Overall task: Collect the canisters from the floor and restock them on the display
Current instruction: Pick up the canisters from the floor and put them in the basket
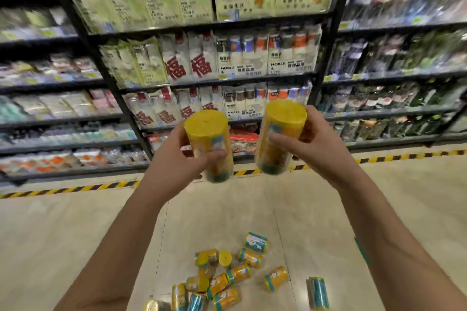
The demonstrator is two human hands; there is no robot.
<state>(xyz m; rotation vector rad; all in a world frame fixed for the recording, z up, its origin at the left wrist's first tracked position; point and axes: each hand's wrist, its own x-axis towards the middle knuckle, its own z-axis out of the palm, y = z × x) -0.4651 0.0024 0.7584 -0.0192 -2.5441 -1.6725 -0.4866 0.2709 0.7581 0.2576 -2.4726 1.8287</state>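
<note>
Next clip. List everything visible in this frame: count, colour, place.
left canister: one, yellow, held up before the shelves
right canister: one, yellow, held up beside it
floor canisters: over a dozen, yellow and teal, scattered below the arms
shelves: several bays, black, ahead
packs: many, mixed colours, filling shelves
tape: one strip, yellow-black, along shelf base
floor: one, beige, underfoot
left hand: fingers round left canister
right hand: fingers round right canister

Retail shop aisle: black shelving units [202, 81] stocked with packaged goods [187, 63], shelf-edge price labels [228, 16], hazard-striped tape [75, 188] along the tiled floor [63, 235].
</note>
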